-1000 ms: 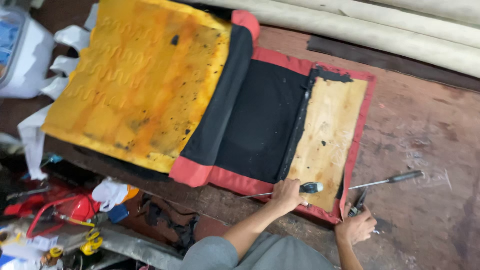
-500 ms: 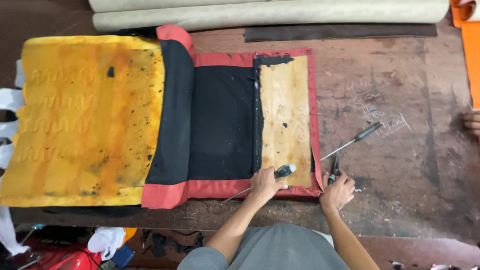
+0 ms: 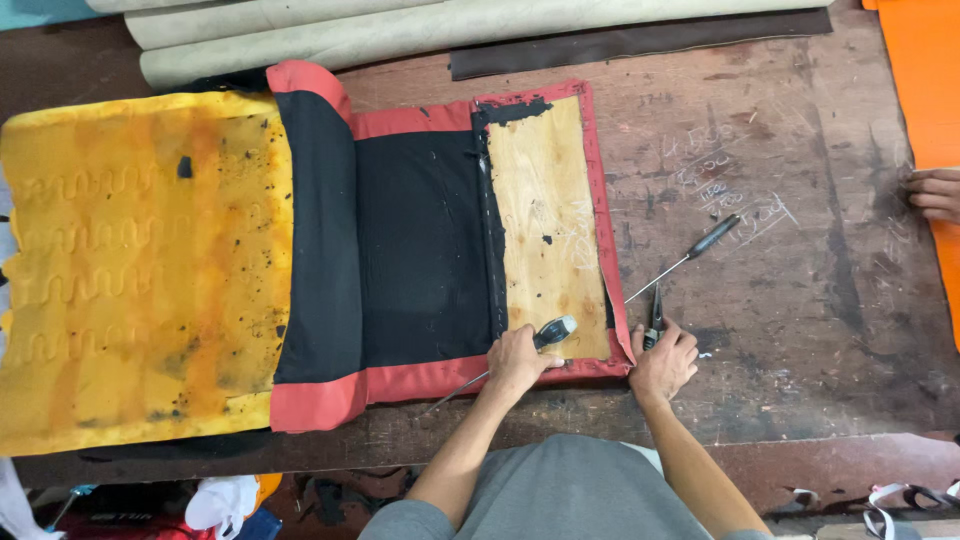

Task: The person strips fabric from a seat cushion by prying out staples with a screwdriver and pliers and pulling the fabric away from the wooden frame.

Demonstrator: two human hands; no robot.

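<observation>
Gripping a screwdriver (image 3: 545, 335) in the closed left hand (image 3: 517, 358), right hand (image 3: 662, 360) clamped on pliers (image 3: 654, 322), red seat cover (image 3: 605, 366) edge between.

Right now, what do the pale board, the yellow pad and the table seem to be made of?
Board: likely plywood, bare, with visible grain and scratches. Pad: probably foam, matte yellow with orange stains and pressed wavy lines. Table: apparently wood, dark, worn and scuffed.

Worn brown workbench (image 3: 800, 330) carried an upturned seat cushion (image 3: 300, 260), screwdriver (image 3: 690, 258) lay just beyond the right fingers (image 3: 672, 340), rolled beige fabric (image 3: 400, 30) lay far beyond.
</observation>
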